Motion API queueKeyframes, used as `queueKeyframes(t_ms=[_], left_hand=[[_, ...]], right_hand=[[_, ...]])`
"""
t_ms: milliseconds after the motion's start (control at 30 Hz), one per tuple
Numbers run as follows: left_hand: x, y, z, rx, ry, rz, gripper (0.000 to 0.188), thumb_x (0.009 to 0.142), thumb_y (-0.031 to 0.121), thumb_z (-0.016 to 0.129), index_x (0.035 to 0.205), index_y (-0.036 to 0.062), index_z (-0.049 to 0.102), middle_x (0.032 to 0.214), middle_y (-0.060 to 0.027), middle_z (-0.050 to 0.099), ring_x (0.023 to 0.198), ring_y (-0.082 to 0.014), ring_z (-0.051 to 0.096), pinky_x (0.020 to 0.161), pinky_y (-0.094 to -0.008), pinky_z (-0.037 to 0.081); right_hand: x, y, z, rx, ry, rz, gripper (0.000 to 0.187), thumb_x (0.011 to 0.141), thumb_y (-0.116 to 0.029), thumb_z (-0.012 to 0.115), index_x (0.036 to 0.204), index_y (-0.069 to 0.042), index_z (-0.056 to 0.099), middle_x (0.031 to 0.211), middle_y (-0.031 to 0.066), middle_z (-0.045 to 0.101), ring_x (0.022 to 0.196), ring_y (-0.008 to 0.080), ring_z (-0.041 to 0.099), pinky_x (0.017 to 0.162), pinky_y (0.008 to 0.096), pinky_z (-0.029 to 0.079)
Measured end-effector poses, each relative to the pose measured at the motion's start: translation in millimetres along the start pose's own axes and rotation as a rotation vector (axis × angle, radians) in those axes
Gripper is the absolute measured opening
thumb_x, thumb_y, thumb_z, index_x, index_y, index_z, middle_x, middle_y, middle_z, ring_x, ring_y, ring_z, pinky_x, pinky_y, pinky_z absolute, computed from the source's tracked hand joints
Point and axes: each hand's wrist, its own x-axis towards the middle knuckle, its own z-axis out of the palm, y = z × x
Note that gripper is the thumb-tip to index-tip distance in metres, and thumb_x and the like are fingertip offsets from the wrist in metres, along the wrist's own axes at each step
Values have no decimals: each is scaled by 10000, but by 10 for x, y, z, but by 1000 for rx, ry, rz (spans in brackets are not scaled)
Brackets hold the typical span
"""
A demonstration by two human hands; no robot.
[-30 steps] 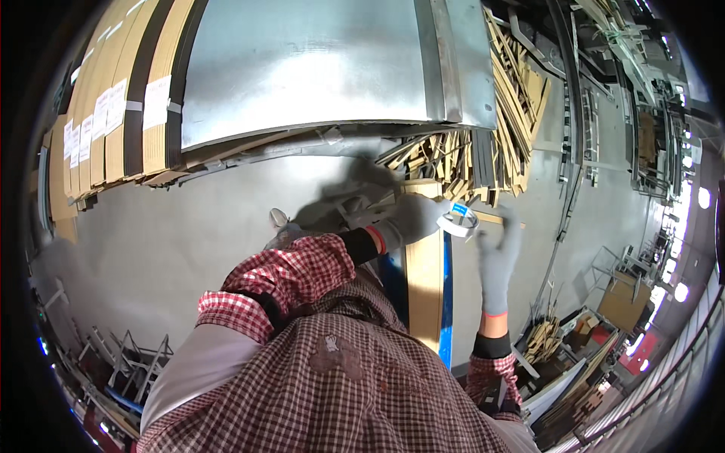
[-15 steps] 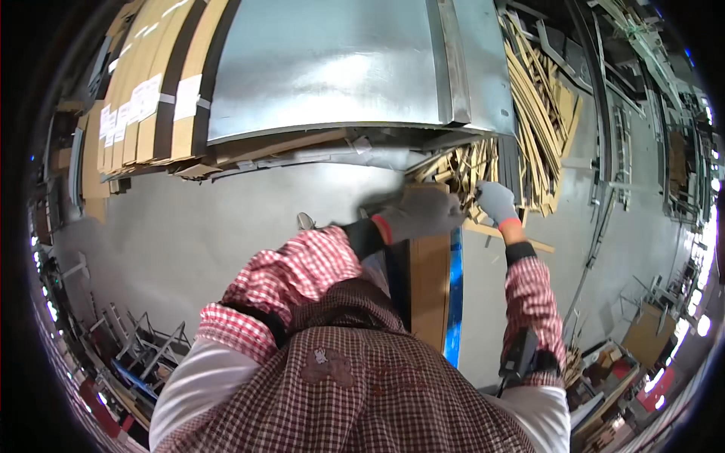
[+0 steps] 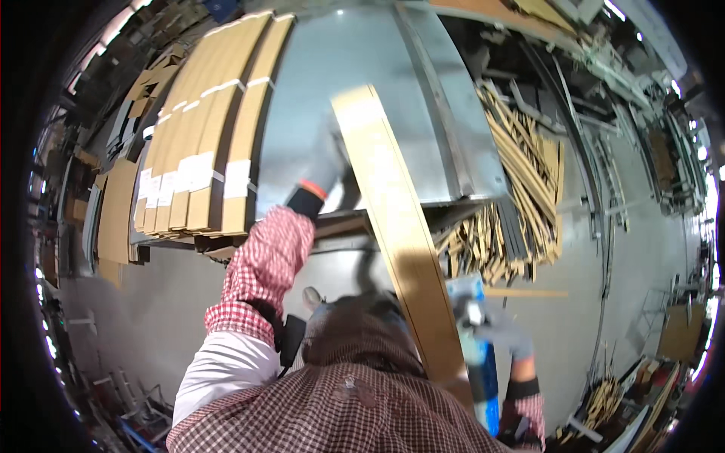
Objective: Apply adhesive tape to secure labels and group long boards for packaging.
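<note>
A long, narrow cardboard box (image 3: 396,219) lies slantwise in front of me, its far end over the grey metal tabletop (image 3: 332,60) and its near end beside my body. My left hand (image 3: 331,155), in a grey glove, grips the box's left edge near the far end; its fingers are blurred and partly hidden. To the right of the box, my gloved right hand (image 3: 495,331) is apart from it and smeared by motion. A small pale, shiny patch shows at its fingertips, too blurred to name. Below that hand a blue strip-like surface (image 3: 487,389) runs along the box.
Bundled flat cardboard cartons (image 3: 242,128) with white labels stand on the table's left. A metal bar (image 3: 438,98) crosses the tabletop. Right of it lies a heap of cardboard strips (image 3: 521,181). A single strip (image 3: 529,293) lies on the grey floor, and metal frames line the right side.
The cardboard box has come up from beside me onto the tabletop's edge. My left hand has gone forward and left with it; my right hand has drawn back from the strip heap toward me.
</note>
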Motion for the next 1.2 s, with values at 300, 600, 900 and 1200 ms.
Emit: queueKeyframes(t_ms=[300,600,900,1200], left_hand=[[-1223,1018,-1291,1164,-608,355,506,1000,402,509,1337,25,500,952,-57,572,878,-131,501,813,-293,463],[-3660,1578,-4896,1056,396,26,299,947,315,620,1037,36,678,921,-25,688,791,-76,596,648,-257,475],[-3975,2621,-5756,541,805,227,354,947,398,583,1107,91,657,1006,-40,686,857,-136,627,758,-293,503],[-2023,4607,-6246,450,95,111,662,975,480,526,1469,74,356,1463,-67,448,1341,-251,427,1138,-395,316]], right_hand=[[2145,-299,1434,83,441,-348,531,748,-143,763,1214,13,563,1123,81,622,1038,189,599,920,338,481],[6449,-1975,1820,-303,491,-812,283,901,-283,611,939,-17,698,867,121,681,881,239,645,800,350,535],[6117,-1623,1501,-808,916,-523,327,864,-279,656,1026,5,663,799,202,672,681,322,646,631,463,498],[6243,-1820,1385,-1357,992,-586,438,850,-173,588,1265,-38,557,947,195,663,871,373,629,790,490,481]])
